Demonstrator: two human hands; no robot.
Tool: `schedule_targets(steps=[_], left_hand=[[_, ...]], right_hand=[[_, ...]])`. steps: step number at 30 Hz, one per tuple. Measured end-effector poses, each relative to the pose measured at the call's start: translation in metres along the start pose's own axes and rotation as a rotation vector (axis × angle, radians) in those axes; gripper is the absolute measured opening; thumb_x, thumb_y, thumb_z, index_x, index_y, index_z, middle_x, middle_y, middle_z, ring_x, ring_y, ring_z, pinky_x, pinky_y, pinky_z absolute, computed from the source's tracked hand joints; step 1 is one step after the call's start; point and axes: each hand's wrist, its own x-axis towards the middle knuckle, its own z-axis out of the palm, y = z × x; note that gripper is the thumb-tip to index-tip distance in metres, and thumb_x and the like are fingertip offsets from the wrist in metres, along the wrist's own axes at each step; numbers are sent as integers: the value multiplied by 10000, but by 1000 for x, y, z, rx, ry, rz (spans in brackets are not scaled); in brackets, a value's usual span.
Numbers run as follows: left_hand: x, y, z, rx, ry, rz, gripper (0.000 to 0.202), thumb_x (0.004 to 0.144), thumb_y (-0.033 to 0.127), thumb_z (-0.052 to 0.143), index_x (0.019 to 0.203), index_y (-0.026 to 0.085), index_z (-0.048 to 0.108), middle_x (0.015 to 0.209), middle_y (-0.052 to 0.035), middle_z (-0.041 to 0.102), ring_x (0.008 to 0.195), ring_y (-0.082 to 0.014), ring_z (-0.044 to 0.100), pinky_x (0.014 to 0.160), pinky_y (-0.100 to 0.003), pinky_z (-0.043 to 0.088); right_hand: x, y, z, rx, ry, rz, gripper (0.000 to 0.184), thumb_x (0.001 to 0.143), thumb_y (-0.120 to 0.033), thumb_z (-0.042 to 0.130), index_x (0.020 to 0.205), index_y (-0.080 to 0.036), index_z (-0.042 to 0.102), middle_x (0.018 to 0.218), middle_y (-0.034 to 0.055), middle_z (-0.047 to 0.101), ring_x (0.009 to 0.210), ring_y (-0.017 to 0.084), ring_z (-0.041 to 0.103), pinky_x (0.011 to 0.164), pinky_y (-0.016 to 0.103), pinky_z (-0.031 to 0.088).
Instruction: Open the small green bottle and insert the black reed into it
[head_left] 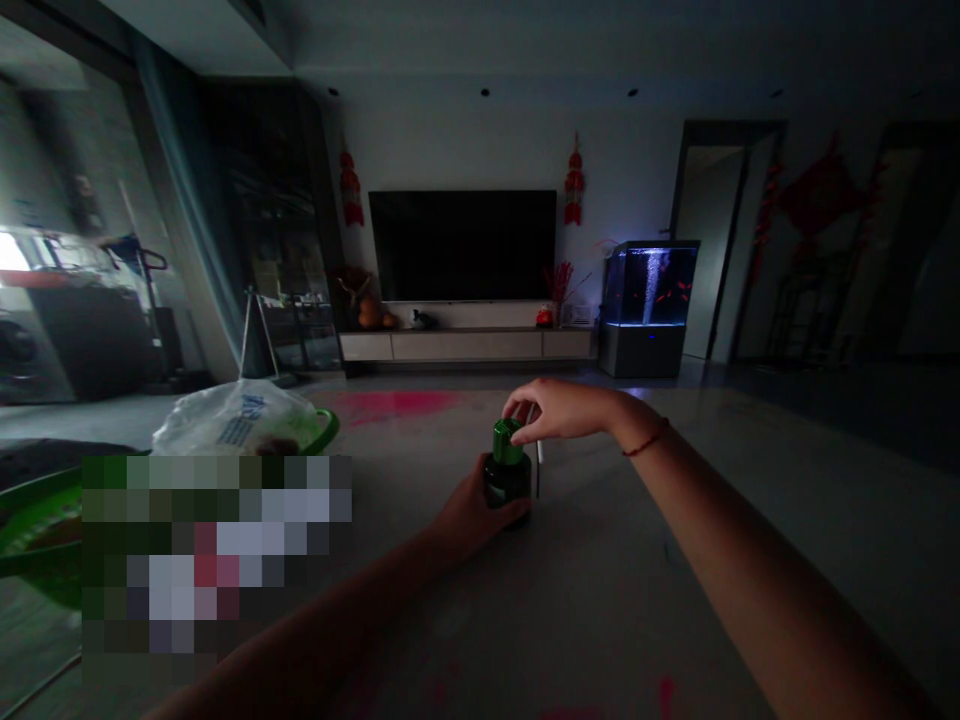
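A small dark bottle [508, 482] with a green cap [507, 441] stands on the grey table [600, 600] in front of me. My left hand [469, 515] is wrapped around the bottle's body from the left. My right hand [551, 410] comes in from the right, its fingers pinched on the green cap. A thin pale stick-like thing hangs down by the right hand's fingers; I cannot make out what it is. A red string sits on my right wrist.
A green basket [326, 430] with a white plastic bag [236, 418] sits at the table's left, beside a blurred patch. Across the dim room stand a TV [463, 245] over a low cabinet and a lit fish tank [649, 285].
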Motion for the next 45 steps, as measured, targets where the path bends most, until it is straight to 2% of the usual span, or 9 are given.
schedule_targets(steps=[4,11,16,20,22,26,33,41,45], left_hand=[[-1,0,1,-2,20,-7,618,616,435,639,1126,207,375,1036,-63,568,906,-223,549,776,-344,437],[0,-2,0,6,1,23,584,618,412,636,1102,187,399,1018,-57,570,901,-222,547,755,-344,452],[0,-2,2,17,45,25,586,612,412,639,1105,203,402,965,-37,591,852,-226,568,736,-338,453],[1,-4,3,33,44,20,589,601,425,645,1089,195,407,944,-38,600,815,-211,575,705,-319,457],[1,-4,3,44,48,13,596,598,426,647,1090,196,402,953,-44,597,816,-209,575,698,-319,457],[2,-4,3,46,36,10,580,607,428,638,1087,202,403,944,-43,596,802,-202,575,683,-316,458],[1,-4,3,63,36,17,578,612,437,632,1084,191,408,924,-42,595,765,-192,570,662,-315,453],[2,-5,3,51,50,13,586,600,432,646,1084,215,399,950,-36,596,819,-199,570,702,-325,454],[2,-5,3,32,43,22,593,613,427,638,1096,189,390,983,-60,589,865,-212,568,733,-329,448]], right_hand=[[-2,-3,0,1,-19,12,399,685,-250,607,1043,-84,547,966,112,612,811,154,581,685,233,453],[0,-10,7,-49,5,43,766,562,-480,673,1197,-121,440,1066,125,565,926,196,548,763,255,434],[7,-12,13,-149,68,157,593,731,-555,456,1106,-100,527,1010,143,599,867,211,573,701,267,427],[7,-14,10,-143,-10,186,420,805,-405,413,1033,-89,572,862,114,646,652,156,596,559,232,411],[5,-15,8,-139,8,158,382,794,-344,450,1057,-90,559,902,109,641,698,150,595,580,217,411],[4,-15,8,-168,76,108,367,770,-358,493,1018,-104,584,988,112,622,851,174,576,683,223,410],[8,-17,14,-211,151,100,404,742,-398,521,1026,-117,578,961,108,630,842,179,580,699,231,416],[3,-19,9,-158,109,64,400,711,-233,539,1081,-83,532,1017,114,600,861,171,566,723,228,421],[3,-16,9,-177,135,101,516,725,-365,544,1155,-87,480,1066,131,578,895,191,560,739,247,418]])
